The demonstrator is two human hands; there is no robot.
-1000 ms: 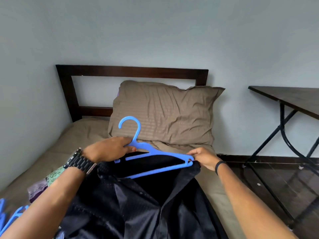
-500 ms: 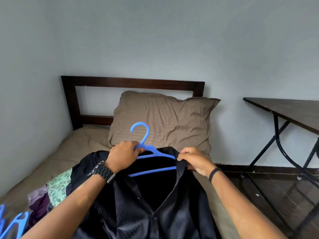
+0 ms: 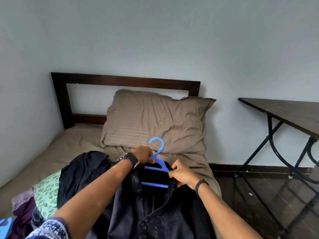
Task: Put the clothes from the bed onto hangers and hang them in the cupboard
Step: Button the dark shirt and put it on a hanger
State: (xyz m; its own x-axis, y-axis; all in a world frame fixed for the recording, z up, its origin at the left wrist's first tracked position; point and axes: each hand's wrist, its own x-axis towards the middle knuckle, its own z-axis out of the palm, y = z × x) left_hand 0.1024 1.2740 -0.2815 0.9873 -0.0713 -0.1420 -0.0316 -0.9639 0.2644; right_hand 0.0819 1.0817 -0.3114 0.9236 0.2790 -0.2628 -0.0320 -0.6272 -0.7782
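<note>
A plain grey-blue wall (image 3: pixel 155 40) fills most of my view, with a bed (image 3: pixel 57 152) pushed into the corner below it. The bed has a dark wooden headboard (image 3: pixel 124 80) and a tan sheet, and a rumpled tan pillow (image 3: pixel 155 121) leans against the headboard. To the right I see a dark folding surface (image 3: pixel 293 114) on black metal legs, standing on a dark glossy floor (image 3: pixel 259 195).

Down in front of me, a black button-up shirt (image 3: pixel 146 213) lies spread over the near part of the bed. A blue plastic hanger (image 3: pixel 156 167) sits inside its collar, hook pointing up toward the pillow, with the lower bar showing through the open neck. My left hand (image 3: pixel 143 154), with a dark watch on its wrist, has its fingers curled round the neck of the hanger just under the hook. My right hand (image 3: pixel 181 175), with a thin black band at the wrist, pinches the shirt's collar fabric at the hanger's right shoulder, fingers bent tight on the cloth.

At the left of the bed lies a heap of other clothes (image 3: pixel 39 199): a green leaf-print piece and something purple beneath it. The shirt's sleeve overlaps that heap. At the bottom left edge I see a bit of another blue hanger (image 3: pixel 6 225), cut off by the frame.
</note>
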